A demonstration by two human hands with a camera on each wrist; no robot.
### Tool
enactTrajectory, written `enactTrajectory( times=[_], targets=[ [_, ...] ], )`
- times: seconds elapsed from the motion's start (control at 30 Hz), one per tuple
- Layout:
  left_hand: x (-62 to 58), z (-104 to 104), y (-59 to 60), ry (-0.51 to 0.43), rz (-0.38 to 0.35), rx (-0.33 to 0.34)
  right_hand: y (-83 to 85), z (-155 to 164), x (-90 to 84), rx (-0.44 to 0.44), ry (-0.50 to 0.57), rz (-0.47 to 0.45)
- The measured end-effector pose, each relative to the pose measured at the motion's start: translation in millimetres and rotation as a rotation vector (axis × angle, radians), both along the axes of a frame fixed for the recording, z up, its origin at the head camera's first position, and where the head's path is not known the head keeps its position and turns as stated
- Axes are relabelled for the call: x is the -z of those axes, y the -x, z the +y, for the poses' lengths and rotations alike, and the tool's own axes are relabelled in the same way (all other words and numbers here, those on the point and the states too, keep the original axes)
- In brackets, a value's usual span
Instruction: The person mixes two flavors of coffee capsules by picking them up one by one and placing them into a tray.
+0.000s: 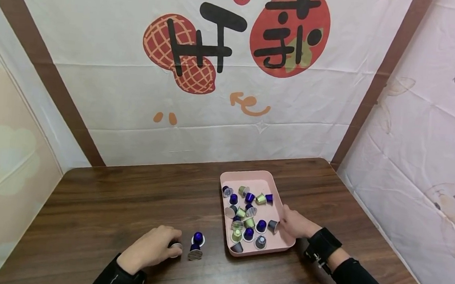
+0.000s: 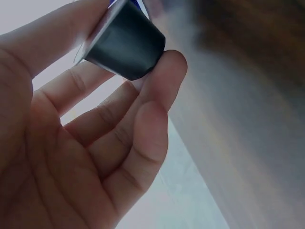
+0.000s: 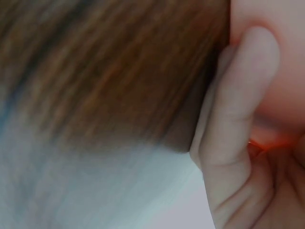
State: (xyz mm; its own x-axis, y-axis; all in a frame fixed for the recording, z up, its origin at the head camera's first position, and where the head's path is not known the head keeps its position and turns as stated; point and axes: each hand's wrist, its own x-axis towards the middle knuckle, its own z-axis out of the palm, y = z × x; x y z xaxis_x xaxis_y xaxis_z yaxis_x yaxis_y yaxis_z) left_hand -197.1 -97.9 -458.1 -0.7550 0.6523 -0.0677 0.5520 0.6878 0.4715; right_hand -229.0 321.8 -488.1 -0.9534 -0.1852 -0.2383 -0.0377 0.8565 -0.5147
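Note:
My left hand (image 1: 152, 246) is low over the table, left of the tray. Its thumb and fingers pinch a dark grey coffee capsule (image 2: 128, 43), whose silvery lid faces the thumb side. Just right of that hand, two blue coffee capsules stand close together, one dome up (image 1: 198, 238) and one tipped with its lid showing (image 1: 195, 252). My right hand (image 1: 296, 223) grips the right side of a pink tray (image 1: 283, 243), with the thumb (image 3: 233, 105) at its wall in the right wrist view. Blue, green and grey capsules lie scattered in the tray.
The brown wooden table (image 1: 106, 204) has its far edge against a printed cloth wall (image 1: 283, 142). Another cloth wall (image 1: 405, 174) runs along the right side. Inside the tray, a grey capsule (image 1: 272, 226) lies close to the right hand.

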Motion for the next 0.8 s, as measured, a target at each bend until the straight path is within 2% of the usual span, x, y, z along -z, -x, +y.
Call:
enactTrajectory(
  times=[0.17, 0.4, 0.67, 0.8],
  targets=[
    [-13.6, 4.4, 5.7, -0.026, 0.042, 0.027, 0.2, -0.5, 0.9, -0.01, 0.001, 0.016],
    [-33.6, 27.6, 15.6, 0.028, 0.194, 0.055, -0.5, -0.9, -1.2, -0.005, -0.005, 0.009],
    [-51.1, 62.2, 26.4, 0.045, 0.281, 0.162, 0.9, 1.2, 0.3, -0.023, -0.015, 0.031],
    [-57.7, 80.2, 31.1, 0.053, 0.296, 0.211, 0.4, 1.8, 1.4, -0.041, -0.023, 0.052]
  ],
)
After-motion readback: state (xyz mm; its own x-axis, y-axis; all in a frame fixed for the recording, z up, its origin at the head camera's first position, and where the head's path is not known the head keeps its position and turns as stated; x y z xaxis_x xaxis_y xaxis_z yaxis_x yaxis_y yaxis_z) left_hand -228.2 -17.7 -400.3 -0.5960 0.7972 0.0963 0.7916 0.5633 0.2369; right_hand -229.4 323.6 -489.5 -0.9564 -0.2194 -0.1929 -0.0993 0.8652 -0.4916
